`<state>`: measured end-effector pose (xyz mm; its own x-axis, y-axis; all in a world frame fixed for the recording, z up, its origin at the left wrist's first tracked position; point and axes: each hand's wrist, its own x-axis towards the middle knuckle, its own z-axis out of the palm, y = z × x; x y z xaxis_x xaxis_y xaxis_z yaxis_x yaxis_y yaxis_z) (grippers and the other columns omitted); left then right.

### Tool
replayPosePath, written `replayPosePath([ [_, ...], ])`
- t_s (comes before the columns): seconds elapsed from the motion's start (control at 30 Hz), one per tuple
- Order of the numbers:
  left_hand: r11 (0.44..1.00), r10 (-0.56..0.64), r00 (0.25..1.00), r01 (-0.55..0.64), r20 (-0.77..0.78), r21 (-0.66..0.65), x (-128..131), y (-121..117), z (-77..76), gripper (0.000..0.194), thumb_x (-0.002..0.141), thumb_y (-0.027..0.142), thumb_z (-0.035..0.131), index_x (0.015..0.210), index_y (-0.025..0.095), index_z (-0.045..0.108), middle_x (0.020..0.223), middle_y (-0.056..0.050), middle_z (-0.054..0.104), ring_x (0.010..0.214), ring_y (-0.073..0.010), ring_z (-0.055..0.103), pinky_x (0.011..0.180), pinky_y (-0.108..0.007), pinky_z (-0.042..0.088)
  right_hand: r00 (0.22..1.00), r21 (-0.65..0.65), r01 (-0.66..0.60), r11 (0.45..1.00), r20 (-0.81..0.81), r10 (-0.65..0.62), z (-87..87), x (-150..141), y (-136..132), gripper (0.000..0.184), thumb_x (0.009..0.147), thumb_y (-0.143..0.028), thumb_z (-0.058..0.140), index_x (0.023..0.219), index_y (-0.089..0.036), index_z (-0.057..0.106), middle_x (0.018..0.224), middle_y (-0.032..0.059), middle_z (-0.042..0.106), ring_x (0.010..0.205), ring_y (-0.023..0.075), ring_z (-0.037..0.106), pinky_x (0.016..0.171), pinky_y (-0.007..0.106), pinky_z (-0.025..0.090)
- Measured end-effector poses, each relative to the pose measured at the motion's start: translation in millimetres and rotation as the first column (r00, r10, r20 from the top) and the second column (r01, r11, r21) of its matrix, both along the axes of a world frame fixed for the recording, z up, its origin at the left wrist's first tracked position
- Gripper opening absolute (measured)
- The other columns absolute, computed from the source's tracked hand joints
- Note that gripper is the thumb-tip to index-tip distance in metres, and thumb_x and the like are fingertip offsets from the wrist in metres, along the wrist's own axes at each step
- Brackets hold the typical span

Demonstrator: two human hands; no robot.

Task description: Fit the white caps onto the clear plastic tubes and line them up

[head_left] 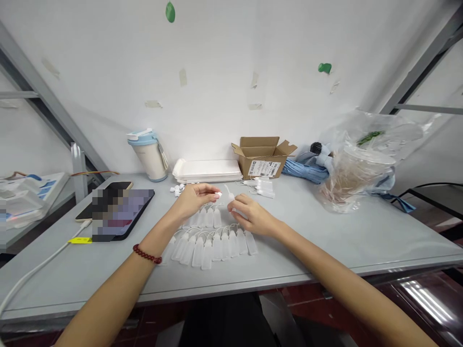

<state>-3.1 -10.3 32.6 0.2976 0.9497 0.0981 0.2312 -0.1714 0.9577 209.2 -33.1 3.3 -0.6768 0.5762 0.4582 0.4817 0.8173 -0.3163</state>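
Right hand (253, 216) hides the lower part of the small bottle (231, 196) it grips; left hand (197, 196) covers much of a small white piece (218, 193), shape unclear. Toward the left edge of the surface (307, 231), the tablet's (125, 212) screen is pixelated, and the white device (32, 197) beyond is cut by the picture's edge. By the back edge, the carton's (246, 164) label print is too small, its inside mostly hidden.
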Motion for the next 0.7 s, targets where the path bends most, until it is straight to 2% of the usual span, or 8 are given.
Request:
replayPosePath([
  [0.2,0.998,-0.05,0.999,0.049,0.016,0.035,2.8,-1.9,0.2,0.03,0.067,0.036,0.072,0.089,0.015,0.068,0.095,-0.007,0.07,0.089,-0.0211,0.063,0.083,-0.036,0.05,0.996,-0.084,-0.084,0.993,-0.023,0.083,3.2,-3.3,-5.8,0.017,0.079,-0.007,0.04,0.087,-0.019,0.049,0.085,0.0058,0.052,0.083,0.0198,0.045,0.076,0.033,0.041],
  [0.43,0.991,-0.092,0.995,0.095,-0.037,0.097,5.2,-4.9,0.7,0.028,0.069,0.038,0.069,0.085,0.015,0.066,0.091,-0.007,0.069,0.086,-0.0199,0.062,0.078,-0.033,0.049,0.988,-0.223,-0.064,0.973,-0.154,0.029,4.8,-3.4,-8.6,0.014,0.079,-0.008,0.036,0.083,-0.021,0.042,0.08,0.0017,0.047,0.074,0.0161,0.043,0.071,0.03,0.037],
  [0.53,0.987,-0.094,0.993,0.103,-0.071,0.124,4.2,-5.5,1.6,0.026,0.07,0.038,0.069,0.083,0.016,0.066,0.088,-0.006,0.069,0.084,-0.0194,0.061,0.075,-0.032,0.049,0.955,-0.351,-0.055,0.935,-0.293,-0.054,4.6,-3.0,-8.3,0.01,0.085,-0.014,0.034,0.084,-0.021,0.04,0.075,-0.0011,0.044,0.069,0.0141,0.041,0.067,0.028,0.035],
  [0.7,0.981,-0.131,0.987,0.142,-0.09,0.129,6.5,-8.5,2.8,0.023,0.073,0.038,0.067,0.081,0.016,0.067,0.085,-0.005,0.069,0.081,-0.0186,0.062,0.073,-0.029,0.048,0.88,-0.56,-0.092,0.823,-0.433,-0.196,7.5,-3.1,-6.3,0.004,0.087,-0.021,0.036,0.086,-0.022,0.04,0.073,-0.0025,0.043,0.07,0.0136,0.043,0.068,0.028,0.036],
])
